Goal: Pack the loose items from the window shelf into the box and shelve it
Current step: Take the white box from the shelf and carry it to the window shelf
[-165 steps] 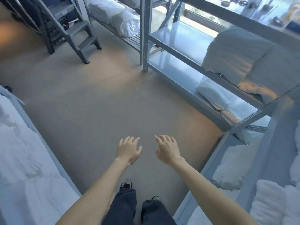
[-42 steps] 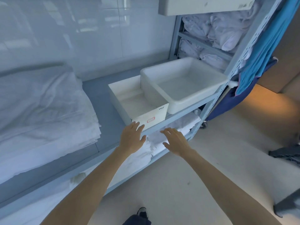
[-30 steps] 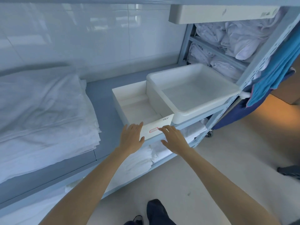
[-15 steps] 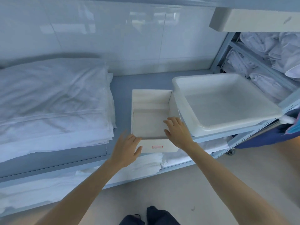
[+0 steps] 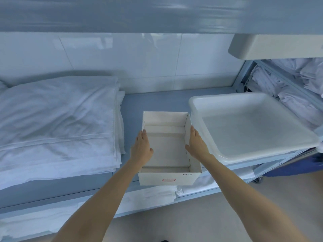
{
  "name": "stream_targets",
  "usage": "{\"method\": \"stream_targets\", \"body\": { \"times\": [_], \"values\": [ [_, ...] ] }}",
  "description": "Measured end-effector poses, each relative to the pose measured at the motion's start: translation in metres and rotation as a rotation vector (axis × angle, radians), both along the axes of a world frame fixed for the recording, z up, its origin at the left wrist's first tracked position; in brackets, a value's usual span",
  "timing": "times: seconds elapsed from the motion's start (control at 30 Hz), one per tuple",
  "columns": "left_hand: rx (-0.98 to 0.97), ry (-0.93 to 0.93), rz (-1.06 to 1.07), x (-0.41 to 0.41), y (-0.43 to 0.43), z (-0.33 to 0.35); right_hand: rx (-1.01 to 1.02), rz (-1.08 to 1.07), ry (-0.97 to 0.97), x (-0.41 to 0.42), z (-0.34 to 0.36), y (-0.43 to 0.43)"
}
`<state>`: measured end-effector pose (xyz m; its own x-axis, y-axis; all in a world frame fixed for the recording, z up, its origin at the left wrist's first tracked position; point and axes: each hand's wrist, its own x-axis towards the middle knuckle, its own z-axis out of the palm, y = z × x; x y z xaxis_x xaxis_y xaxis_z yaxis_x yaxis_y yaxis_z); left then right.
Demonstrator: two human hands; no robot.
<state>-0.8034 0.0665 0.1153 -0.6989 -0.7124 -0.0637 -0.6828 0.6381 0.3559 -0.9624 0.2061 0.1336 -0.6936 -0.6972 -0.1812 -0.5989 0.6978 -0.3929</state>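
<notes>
An open white cardboard box [image 5: 166, 149] with a small red-outlined label on its front sits on the grey-blue shelf [image 5: 153, 100], its front jutting past the shelf edge. It holds nothing. My left hand [image 5: 141, 147] grips the box's left wall, thumb inside and fingers outside. My right hand [image 5: 196, 145] grips the right wall the same way. No loose items show in this view.
A white plastic tub [image 5: 227, 97] stands right against the box's right side. A thick stack of folded white linen [image 5: 57, 123] fills the shelf to the left. More folded linen [image 5: 148, 194] lies on the shelf below, and a shelf board [image 5: 157, 14] runs overhead.
I turned from the window shelving to this rack. Half a second ago my hands hovered at the box's front; now each holds a side wall.
</notes>
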Motion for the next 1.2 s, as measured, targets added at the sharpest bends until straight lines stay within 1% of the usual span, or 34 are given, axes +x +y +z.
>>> {"method": "stream_targets", "body": {
  "times": [0.1, 0.23, 0.33, 0.4, 0.67, 0.8, 0.93, 1.07, 1.2],
  "values": [
    [0.064, 0.009, 0.033, -0.005, -0.006, -0.003, -0.010, -0.086, -0.091, -0.009, -0.005, -0.002],
    [0.080, -0.018, 0.073, -0.007, -0.013, -0.010, 0.001, -0.203, -0.193, -0.016, -0.019, -0.001],
    [0.099, -0.047, 0.174, -0.011, -0.016, -0.014, -0.006, -0.214, -0.169, -0.019, -0.020, -0.005],
    [0.088, -0.064, 0.187, -0.011, -0.017, -0.013, -0.012, -0.209, -0.156, -0.018, -0.018, -0.006],
    [0.037, -0.017, 0.200, 0.015, -0.008, -0.003, -0.093, -0.215, -0.149, 0.006, -0.006, 0.012],
    [-0.050, -0.054, 0.138, 0.031, -0.004, 0.016, -0.121, -0.240, -0.117, 0.029, 0.003, 0.025],
    [-0.123, -0.064, 0.062, 0.051, 0.001, 0.027, -0.114, -0.329, -0.064, 0.064, 0.003, 0.040],
    [-0.094, -0.061, -0.039, 0.079, 0.009, 0.024, -0.116, -0.434, -0.020, 0.111, -0.003, 0.064],
    [-0.081, -0.084, -0.172, 0.106, 0.027, 0.019, -0.103, -0.605, -0.050, 0.165, -0.012, 0.100]
  ]
}}
